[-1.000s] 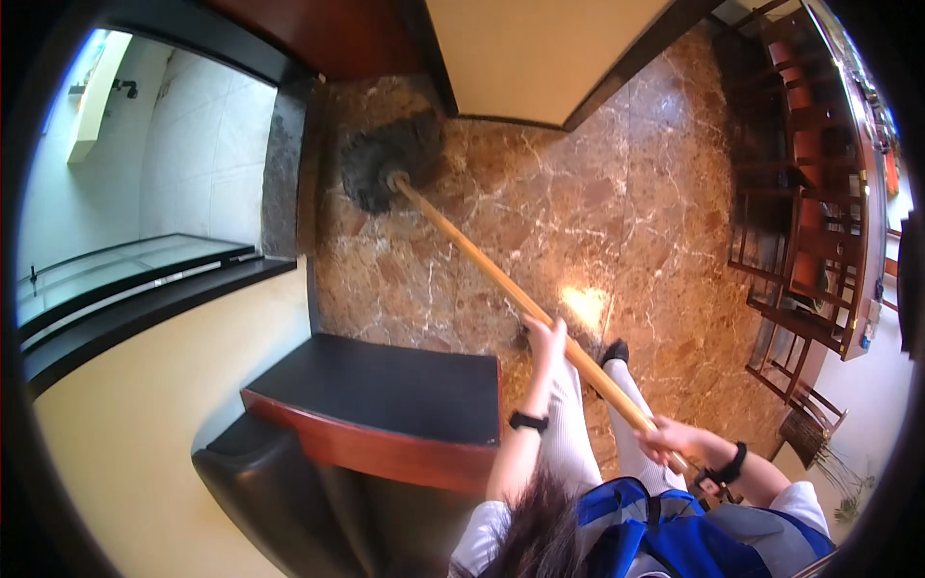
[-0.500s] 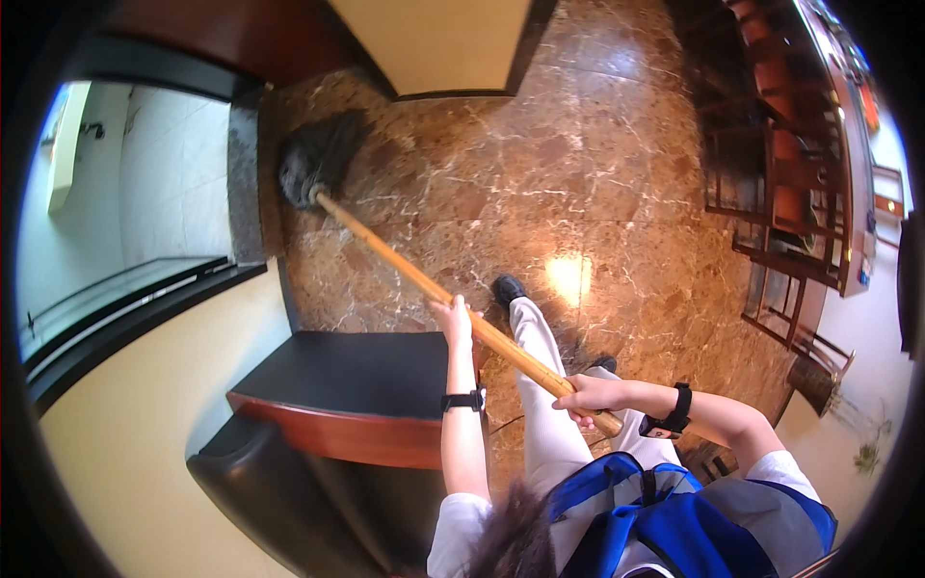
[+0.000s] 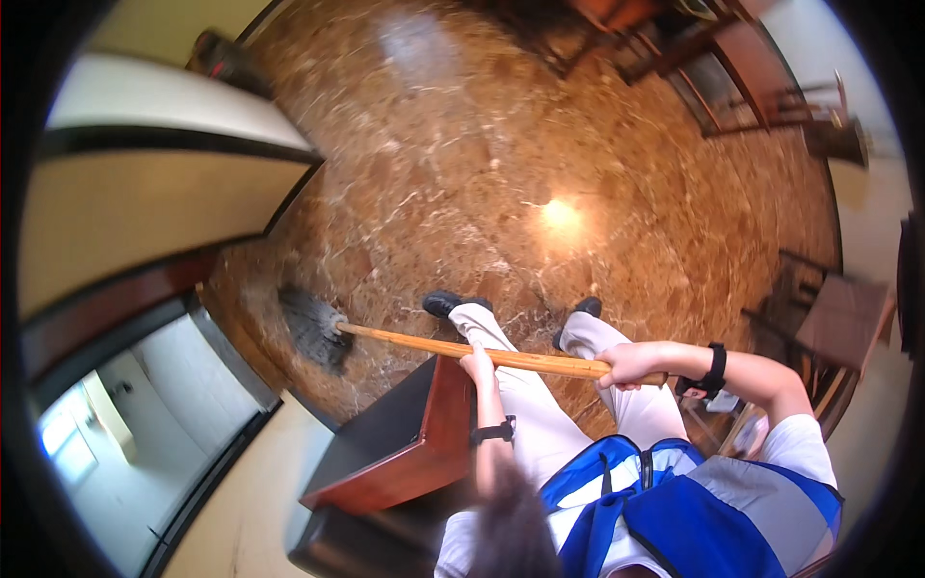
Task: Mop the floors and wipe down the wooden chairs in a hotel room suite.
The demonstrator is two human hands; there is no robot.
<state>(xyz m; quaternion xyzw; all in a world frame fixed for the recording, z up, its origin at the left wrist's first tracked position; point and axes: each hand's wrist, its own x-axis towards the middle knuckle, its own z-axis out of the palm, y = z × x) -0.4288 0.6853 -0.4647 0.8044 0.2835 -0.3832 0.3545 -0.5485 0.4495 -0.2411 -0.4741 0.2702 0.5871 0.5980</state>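
A mop with a long wooden handle [image 3: 414, 339] runs across in front of my legs. Its dark grey mop head [image 3: 313, 328] lies spread on the brown marbled floor [image 3: 462, 222] at the left, close to the doorway. Partway along the handle, my left hand [image 3: 477, 364] is closed around the wood. Near the butt end of the handle, my right hand [image 3: 628, 364] grips it with curled fingers. Both wrists carry black bands. My black shoes stand on the floor just beyond the handle.
A black-topped desk with a reddish wood side [image 3: 424, 433] stands close by my left arm. Beyond the mop head is a cream partition with dark trim [image 3: 164, 212]. An open doorway [image 3: 154, 414] lies at the lower left. Wooden chairs [image 3: 838, 313] and tables line the right.
My view has turned to the right, so the surroundings have swung round. The handle now lies nearly level across the view, with the mop head lower in the picture. Both hands keep their grip.
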